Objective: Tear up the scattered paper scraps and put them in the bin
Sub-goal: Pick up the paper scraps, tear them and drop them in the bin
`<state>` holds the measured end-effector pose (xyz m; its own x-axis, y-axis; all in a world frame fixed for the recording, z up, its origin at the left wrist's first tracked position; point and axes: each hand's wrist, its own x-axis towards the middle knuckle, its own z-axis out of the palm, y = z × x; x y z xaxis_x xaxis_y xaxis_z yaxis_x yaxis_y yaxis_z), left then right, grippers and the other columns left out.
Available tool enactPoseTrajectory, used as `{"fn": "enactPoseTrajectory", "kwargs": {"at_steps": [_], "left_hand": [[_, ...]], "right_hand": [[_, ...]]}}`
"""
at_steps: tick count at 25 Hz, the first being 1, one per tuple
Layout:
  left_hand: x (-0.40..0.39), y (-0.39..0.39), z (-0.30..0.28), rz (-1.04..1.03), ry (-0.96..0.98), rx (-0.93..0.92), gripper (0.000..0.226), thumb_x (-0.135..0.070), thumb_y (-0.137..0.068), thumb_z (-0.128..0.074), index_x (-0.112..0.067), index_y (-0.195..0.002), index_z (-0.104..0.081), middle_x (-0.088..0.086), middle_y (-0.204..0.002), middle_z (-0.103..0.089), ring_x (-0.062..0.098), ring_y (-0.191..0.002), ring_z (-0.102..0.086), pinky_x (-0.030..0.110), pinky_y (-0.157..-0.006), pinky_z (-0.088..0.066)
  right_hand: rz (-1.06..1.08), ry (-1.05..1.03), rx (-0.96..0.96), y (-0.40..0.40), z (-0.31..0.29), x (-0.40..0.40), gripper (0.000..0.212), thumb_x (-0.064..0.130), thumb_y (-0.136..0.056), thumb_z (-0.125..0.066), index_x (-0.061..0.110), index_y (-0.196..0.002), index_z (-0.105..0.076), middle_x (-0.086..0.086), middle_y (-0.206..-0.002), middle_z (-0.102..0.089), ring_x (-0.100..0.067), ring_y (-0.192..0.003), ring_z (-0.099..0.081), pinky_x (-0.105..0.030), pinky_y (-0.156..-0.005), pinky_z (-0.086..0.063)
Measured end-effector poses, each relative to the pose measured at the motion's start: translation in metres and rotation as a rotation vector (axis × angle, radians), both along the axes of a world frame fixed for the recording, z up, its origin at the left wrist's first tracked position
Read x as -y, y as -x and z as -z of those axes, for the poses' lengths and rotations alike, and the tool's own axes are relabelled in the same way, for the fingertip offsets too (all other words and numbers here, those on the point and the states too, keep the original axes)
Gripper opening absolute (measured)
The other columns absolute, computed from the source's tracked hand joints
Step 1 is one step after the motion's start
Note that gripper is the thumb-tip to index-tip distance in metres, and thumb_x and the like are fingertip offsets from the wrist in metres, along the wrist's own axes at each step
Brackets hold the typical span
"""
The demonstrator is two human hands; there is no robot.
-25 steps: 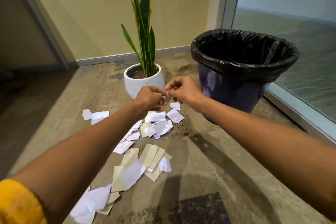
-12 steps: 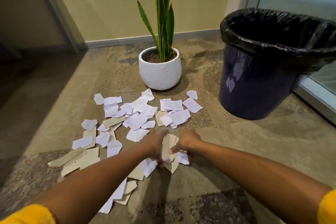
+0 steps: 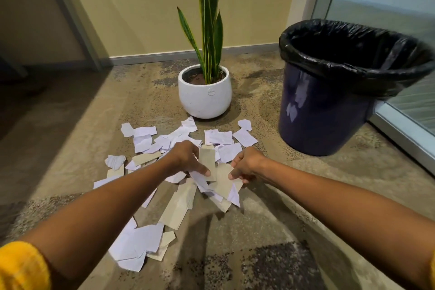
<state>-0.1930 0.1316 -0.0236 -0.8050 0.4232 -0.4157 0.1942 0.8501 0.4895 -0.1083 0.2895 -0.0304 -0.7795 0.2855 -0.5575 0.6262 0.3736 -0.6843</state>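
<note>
Tan scrap [image 3: 207, 160] being pinched by left hand [image 3: 186, 160] | right hand [image 3: 244, 165] pinching second scrap [image 3: 223, 183], mid-pile | bin [image 3: 329, 110] far right | advice: be gathering several per grab.

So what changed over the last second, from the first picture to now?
Both hands dropped from a pinch near the plant pot to the floor pile. The left hand and right hand now each hold beige scraps. Bin, pot and the other scraps stayed put.

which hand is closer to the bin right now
Right. The right hand is on the scraps just left of the bin; the left hand is farther left, across the scrap pile.
</note>
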Motion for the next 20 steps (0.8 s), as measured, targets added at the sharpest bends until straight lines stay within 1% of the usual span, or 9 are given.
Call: {"fn": "enactPoseTrajectory", "kwargs": {"at_steps": [1,3,5,7,9,11,15,18,20], "left_hand": [[0.002,0.001,-0.006,-0.010,0.000,-0.054,0.035,-0.032,-0.059,-0.088,-0.016,-0.080,-0.064,0.005,-0.086,-0.060,0.016,-0.067,-0.054,0.018,-0.043,-0.044],[0.003,0.001,-0.016,-0.024,-0.013,-0.120,0.033,-0.033,-0.064,-0.084,-0.014,-0.060,-0.058,0.006,-0.071,-0.059,0.018,-0.060,-0.055,0.021,-0.048,-0.044],[0.003,-0.002,-0.027,-0.062,-0.050,-0.128,0.044,-0.035,-0.070,-0.081,-0.013,-0.050,-0.048,0.006,-0.058,-0.053,0.017,-0.049,-0.054,0.023,-0.048,-0.045],[-0.001,-0.005,-0.040,-0.095,-0.064,-0.160,0.046,-0.039,-0.073,-0.077,-0.013,-0.049,-0.048,0.004,-0.051,-0.049,0.011,-0.040,-0.051,0.021,-0.044,-0.040],[-0.008,-0.007,-0.053,-0.128,-0.081,-0.216,0.044,-0.044,-0.076,-0.073,-0.008,-0.056,-0.059,0.004,-0.052,-0.052,0.013,-0.044,-0.047,0.023,-0.046,-0.033],[-0.016,-0.010,-0.065,-0.209,-0.193,-0.228,0.044,-0.043,-0.078,-0.071,0.001,-0.071,-0.068,0.008,-0.058,-0.056,0.016,-0.047,-0.045,0.025,-0.049,-0.032],[-0.037,-0.013,-0.090,-0.394,-0.510,-0.147,0.033,-0.034,-0.087,-0.063,-0.001,-0.081,-0.065,0.012,-0.067,-0.058,0.018,-0.052,-0.046,0.026,-0.052,-0.039],[-0.063,-0.017,-0.108,-0.522,-0.691,-0.061,0.038,-0.032,-0.093,-0.054,-0.001,-0.115,-0.060,0.015,-0.101,-0.060,0.023,-0.075,-0.052,0.028,-0.061,-0.044],[-0.081,-0.021,-0.121,-0.582,-0.764,0.008,0.040,-0.034,-0.094,-0.053,-0.004,-0.121,-0.056,0.012,-0.102,-0.056,0.022,-0.075,-0.048,0.026,-0.057,-0.041]], "right_hand": [[-0.007,-0.046,-0.024,0.001,-0.005,-0.004,0.025,-0.004,-0.071,-0.079,0.001,-0.089,-0.063,-0.012,-0.071,-0.059,-0.022,-0.058,-0.054,-0.025,-0.047,-0.043],[-0.018,-0.107,-0.070,0.002,-0.016,-0.011,0.028,0.009,-0.071,-0.082,0.001,-0.092,-0.064,-0.013,-0.079,-0.059,-0.025,-0.068,-0.054,-0.029,-0.058,-0.043],[-0.017,-0.174,-0.116,0.002,-0.027,-0.018,0.030,0.022,-0.074,-0.081,0.005,-0.088,-0.061,-0.012,-0.085,-0.058,-0.024,-0.076,-0.052,-0.029,-0.062,-0.041],[0.012,-0.182,-0.183,0.001,-0.036,-0.024,0.030,0.027,-0.075,-0.080,0.009,-0.083,-0.058,-0.009,-0.087,-0.058,-0.023,-0.079,-0.052,-0.028,-0.060,-0.040],[0.051,-0.157,-0.251,-0.001,-0.044,-0.030,0.027,0.026,-0.076,-0.079,0.011,-0.075,-0.057,-0.008,-0.084,-0.059,-0.023,-0.077,-0.054,-0.030,-0.062,-0.042],[0.070,-0.185,-0.300,-0.003,-0.054,-0.035,0.024,0.025,-0.077,-0.078,0.009,-0.074,-0.061,-0.007,-0.077,-0.061,-0.021,-0.072,-0.056,-0.033,-0.065,-0.045],[0.096,-0.284,-0.450,-0.005,-0.086,-0.049,0.035,0.026,-0.079,-0.076,0.016,-0.054,-0.053,0.001,-0.058,-0.053,-0.014,-0.059,-0.049,-0.027,-0.054,-0.039],[0.192,-0.339,-0.615,-0.005,-0.118,-0.065,0.031,0.029,-0.083,-0.070,0.001,-0.071,-0.066,-0.010,-0.069,-0.061,-0.018,-0.068,-0.054,-0.028,-0.060,-0.039],[0.281,-0.351,-0.709,-0.006,-0.139,-0.078,0.031,0.033,-0.085,-0.067,0.002,-0.081,-0.068,-0.005,-0.074,-0.062,-0.018,-0.075,-0.058,-0.028,-0.067,-0.043]]}}
